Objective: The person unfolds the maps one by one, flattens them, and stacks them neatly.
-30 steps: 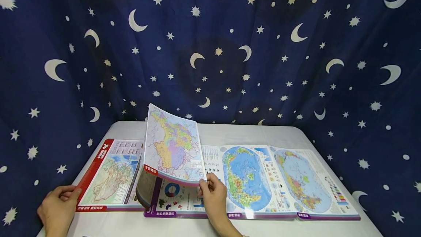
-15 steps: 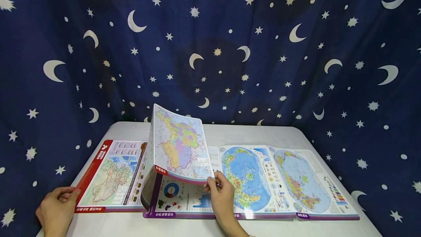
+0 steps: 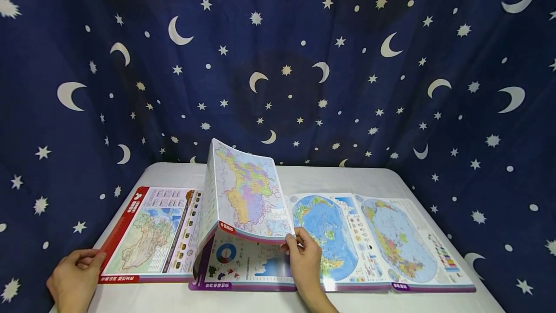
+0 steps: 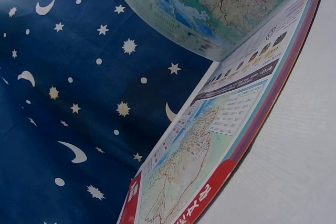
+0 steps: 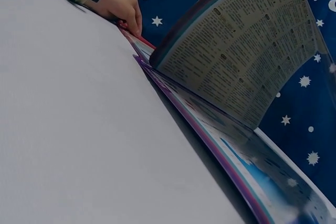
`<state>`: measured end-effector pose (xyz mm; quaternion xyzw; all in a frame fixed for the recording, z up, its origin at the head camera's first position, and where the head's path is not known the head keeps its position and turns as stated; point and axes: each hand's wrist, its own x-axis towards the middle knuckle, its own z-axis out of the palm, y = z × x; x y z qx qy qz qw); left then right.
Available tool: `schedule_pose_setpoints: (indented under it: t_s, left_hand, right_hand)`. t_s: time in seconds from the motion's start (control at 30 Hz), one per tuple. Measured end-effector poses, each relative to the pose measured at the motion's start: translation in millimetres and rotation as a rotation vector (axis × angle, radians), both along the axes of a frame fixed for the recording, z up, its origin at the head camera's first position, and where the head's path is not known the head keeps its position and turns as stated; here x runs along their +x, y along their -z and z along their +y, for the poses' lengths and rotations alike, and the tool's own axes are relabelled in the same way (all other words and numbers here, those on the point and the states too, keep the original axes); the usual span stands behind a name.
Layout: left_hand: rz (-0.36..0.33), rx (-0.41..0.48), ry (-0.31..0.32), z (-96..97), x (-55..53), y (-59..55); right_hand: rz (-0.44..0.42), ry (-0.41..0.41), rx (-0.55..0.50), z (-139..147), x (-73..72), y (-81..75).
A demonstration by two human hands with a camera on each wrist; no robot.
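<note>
A folding map (image 3: 373,279) lies spread across the white table, its panels printed with maps and text. My left hand (image 3: 76,274) pinches the near left corner of the red-edged panel (image 3: 119,235), which lies flat. In the right wrist view, the left hand (image 5: 123,11) shows at that same corner. With thumb and fingers, my right hand (image 3: 306,262) pinches the near right corner of a raised panel (image 3: 249,194) bearing a multicoloured map. That panel stands tilted over a chart panel (image 3: 252,267), hiding part of it. Text covers its underside (image 5: 236,51) in the right wrist view.
Two world-map panels (image 3: 326,235) lie flat to the right of the raised one. The white table (image 3: 243,301) shows in front of and behind the map. A dark blue curtain (image 3: 286,23) with moons and stars surrounds the table.
My right hand has moved right, drawing the raised panel along with it. More of the red-edged panel's right side now shows. My left hand stays at its corner.
</note>
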<state>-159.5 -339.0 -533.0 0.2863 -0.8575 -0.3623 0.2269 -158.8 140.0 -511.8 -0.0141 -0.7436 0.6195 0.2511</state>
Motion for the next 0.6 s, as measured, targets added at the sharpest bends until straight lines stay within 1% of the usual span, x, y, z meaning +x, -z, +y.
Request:
schedule_pose_setpoints:
  t_s: [0.23, 0.47, 0.6]
  left_hand:
    - [0.01, -0.015, -0.002, 1.8, 0.3, 0.9]
    - [0.012, -0.013, -0.005, 2.3, -0.5, 1.3]
    - [0.007, -0.011, -0.016, 1.4, -0.2, 1.9]
  right_hand:
    - [-0.008, 0.036, 0.003, 13.8, 0.6, -3.6]
    - [-0.026, 0.101, 0.011, 24.4, -3.1, 0.1]
    - [-0.026, 0.112, 0.015, 28.5, -2.4, 0.1]
